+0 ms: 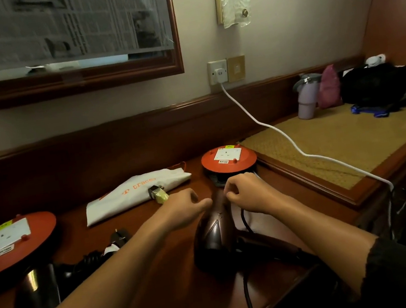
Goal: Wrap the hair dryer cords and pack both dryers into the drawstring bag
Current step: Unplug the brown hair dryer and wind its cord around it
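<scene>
Two hands met at 12 o'clock of the glossy brown plastic hair dryer (214, 235) mid-surface: left hand (182, 207) grip loosely curled, contents unclear; right hand (243, 194) pinched its springy black cord (245, 220). Rigid, slick shell; white cloth drawstring bag (133, 196) at 10 o'clock.

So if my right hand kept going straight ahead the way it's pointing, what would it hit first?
Probably the orange cable reel just beyond the right hand; depth is hard to judge from this view.
</scene>
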### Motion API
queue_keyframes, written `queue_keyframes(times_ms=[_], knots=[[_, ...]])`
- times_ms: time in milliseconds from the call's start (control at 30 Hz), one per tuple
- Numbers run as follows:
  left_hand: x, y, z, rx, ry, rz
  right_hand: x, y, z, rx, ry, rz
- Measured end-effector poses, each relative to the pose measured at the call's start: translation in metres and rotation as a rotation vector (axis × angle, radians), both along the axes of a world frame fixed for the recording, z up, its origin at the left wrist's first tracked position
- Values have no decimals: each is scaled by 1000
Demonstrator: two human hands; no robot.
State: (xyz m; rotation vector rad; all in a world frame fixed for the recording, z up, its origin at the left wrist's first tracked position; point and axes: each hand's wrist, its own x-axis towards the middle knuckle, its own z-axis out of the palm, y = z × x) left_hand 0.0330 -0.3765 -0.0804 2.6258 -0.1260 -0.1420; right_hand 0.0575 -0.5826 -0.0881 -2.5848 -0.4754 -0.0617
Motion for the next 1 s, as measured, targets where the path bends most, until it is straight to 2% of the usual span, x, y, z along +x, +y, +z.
queue_keyframes(times_ms=[200, 300, 367, 467, 700, 867, 1000], knots=[[-18, -19, -7, -18, 140, -23, -25, -11, 6, -140, 364, 107], [-23, -27, -10, -5, 132, -9, -35, -16, 1, -201, 533, 149], [-24, -29, -12, -21, 105, 14, -41, -19, -1, -227, 567, 187], [-26, -29, -11, -46, 90, 29, -50, -21, 1, -275, 472, 247], [-24, -4, 26, -100, -57, 67, -55, -13, 44, -105, 242, 247], [-22, 16, 71, -176, -154, 8, -43, 16, 102, -198, 27, 278], [-30, 30, 82, -39, -97, -29, -33, 40, 134, -265, -74, 278]])
